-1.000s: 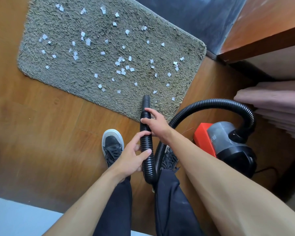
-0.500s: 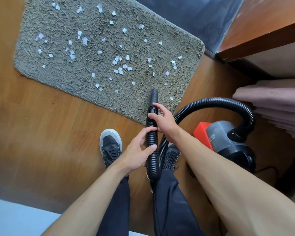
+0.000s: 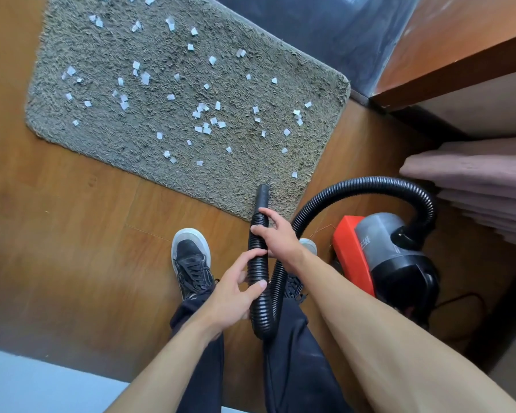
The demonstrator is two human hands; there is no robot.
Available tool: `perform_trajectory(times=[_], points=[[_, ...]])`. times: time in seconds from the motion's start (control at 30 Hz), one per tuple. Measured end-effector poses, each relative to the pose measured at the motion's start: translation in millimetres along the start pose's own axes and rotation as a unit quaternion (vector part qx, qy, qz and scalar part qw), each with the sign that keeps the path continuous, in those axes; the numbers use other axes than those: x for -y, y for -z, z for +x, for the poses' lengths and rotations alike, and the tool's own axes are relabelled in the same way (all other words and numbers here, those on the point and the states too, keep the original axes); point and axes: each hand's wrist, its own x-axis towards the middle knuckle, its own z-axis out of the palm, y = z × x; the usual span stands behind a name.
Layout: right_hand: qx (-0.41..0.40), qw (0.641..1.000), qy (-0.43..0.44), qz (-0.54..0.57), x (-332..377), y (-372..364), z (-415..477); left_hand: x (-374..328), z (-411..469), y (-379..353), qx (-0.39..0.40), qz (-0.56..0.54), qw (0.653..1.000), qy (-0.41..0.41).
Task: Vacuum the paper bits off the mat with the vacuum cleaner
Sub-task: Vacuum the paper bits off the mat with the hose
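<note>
Both hands grip black hose (image 3: 258,263), right hand (image 3: 276,235) above left hand (image 3: 236,296); nozzle over mat (image 3: 108,129) edge, paper bits (image 3: 204,126) scattered

— How is the light where you stand?

— Bright and even on the shaggy grey-green mat (image 3: 245,168); the small white paper bits (image 3: 206,131) read crisp mid-frame. The brown wooden floor (image 3: 72,234) carries a soft sheen at the left.

— Any trouble spots?

— Lower right goes dark around the red and grey vacuum cleaner (image 3: 379,242). My forearms (image 3: 385,338) balloon at the bottom edge, and the mat's sides bow: wide-lens warp. The pale blue strip (image 3: 27,383) lower left is soft.
</note>
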Motion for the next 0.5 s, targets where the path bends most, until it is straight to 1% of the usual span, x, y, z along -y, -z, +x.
perform_trajectory(times=[0.17,0.27,0.37,0.5], points=[[-0.008,0.999,0.033,0.003,8.8,9.6,5.3,-10.9,8.9,-4.9,0.000,0.021,1.000,-0.012],[-0.022,0.999,0.037,0.014,13.0,20.2,9.0,-17.4,16.5,-11.8,0.003,0.050,0.999,-0.020],[-0.037,0.998,0.039,0.041,11.2,32.6,11.2,-21.9,24.1,-20.4,0.010,0.066,0.998,-0.012],[-0.062,0.996,0.046,0.039,3.6,51.9,11.6,-25.1,32.4,-35.9,0.029,0.079,0.996,0.006]])
